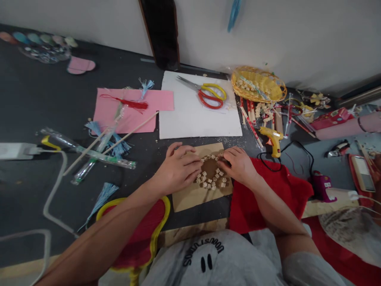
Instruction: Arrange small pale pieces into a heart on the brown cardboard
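Note:
A ring of small pale wooden pieces [209, 185] lies on a brown cardboard sheet [184, 200] in front of me. My left hand [181, 165] rests over the ring's left side, palm down, with its fingers stretched out and its thumb hidden. At the upper right of the ring is my right hand [238, 165], its fingers curled and its thumb and forefinger closing at the pieces there. What sits between those fingertips is mostly hidden. One loose-looking piece [224, 182] lies at the ring's lower right.
Beyond the cardboard, scissors [210, 93] lie on a white board [193, 123]. A yellow glue gun [272, 139] and wicker basket [279, 93] are right. Red cloth [247, 202] lies under my right forearm. Pink paper [143, 125], tassels [104, 194] and wrapped sticks [104, 157] lie left.

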Tool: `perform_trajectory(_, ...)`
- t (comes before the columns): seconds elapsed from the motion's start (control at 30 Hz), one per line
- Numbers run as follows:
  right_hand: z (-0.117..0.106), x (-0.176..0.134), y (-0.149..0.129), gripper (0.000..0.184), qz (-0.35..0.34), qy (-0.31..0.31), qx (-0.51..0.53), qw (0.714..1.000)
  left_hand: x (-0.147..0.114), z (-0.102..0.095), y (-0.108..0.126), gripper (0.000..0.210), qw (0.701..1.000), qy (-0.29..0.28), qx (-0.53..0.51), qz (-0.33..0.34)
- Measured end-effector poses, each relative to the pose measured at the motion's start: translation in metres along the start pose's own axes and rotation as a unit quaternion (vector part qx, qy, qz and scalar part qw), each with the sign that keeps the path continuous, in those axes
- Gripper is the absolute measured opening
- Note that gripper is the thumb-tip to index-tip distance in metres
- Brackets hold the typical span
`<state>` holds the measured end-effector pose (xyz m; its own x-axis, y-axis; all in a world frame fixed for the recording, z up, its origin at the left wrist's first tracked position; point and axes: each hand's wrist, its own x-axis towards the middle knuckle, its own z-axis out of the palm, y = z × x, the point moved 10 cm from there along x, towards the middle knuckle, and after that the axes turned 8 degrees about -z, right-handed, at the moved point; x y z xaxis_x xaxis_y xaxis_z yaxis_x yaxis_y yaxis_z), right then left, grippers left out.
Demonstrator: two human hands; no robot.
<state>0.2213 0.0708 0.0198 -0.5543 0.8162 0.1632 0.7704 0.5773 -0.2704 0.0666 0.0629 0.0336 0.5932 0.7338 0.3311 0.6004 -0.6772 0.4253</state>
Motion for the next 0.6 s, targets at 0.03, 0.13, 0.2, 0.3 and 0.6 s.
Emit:
perform_trajectory(0.03,0.000,0.000,0.000,0.009,0.002,-0.001,0.001,1.000,0.000,0.000,0.000,0.019,1.000,-0.001,0.000,-0.001)
perform_trajectory(0.13,0.001,0.001,0.000,0.011,0.000,-0.004,0.000,1.000,0.000,0.001,-0.001,0.019,1.000,-0.005,0.001,-0.003)
perform_trajectory(0.2,0.001,0.001,-0.001,0.012,-0.004,-0.003,-0.001,1.000,0.000,0.001,-0.001,0.019,1.000,-0.002,-0.001,-0.003)
perform_trajectory(0.3,0.001,0.002,-0.003,0.012,-0.007,-0.004,-0.002,1.000,0.000,0.001,0.000,0.020,1.000,0.002,-0.001,-0.001)
perform_trajectory(0.6,-0.015,-0.005,-0.002,0.007,-0.013,-0.021,0.062,0.998,0.000,-0.001,0.000,0.021,1.000,0.000,-0.003,0.001)
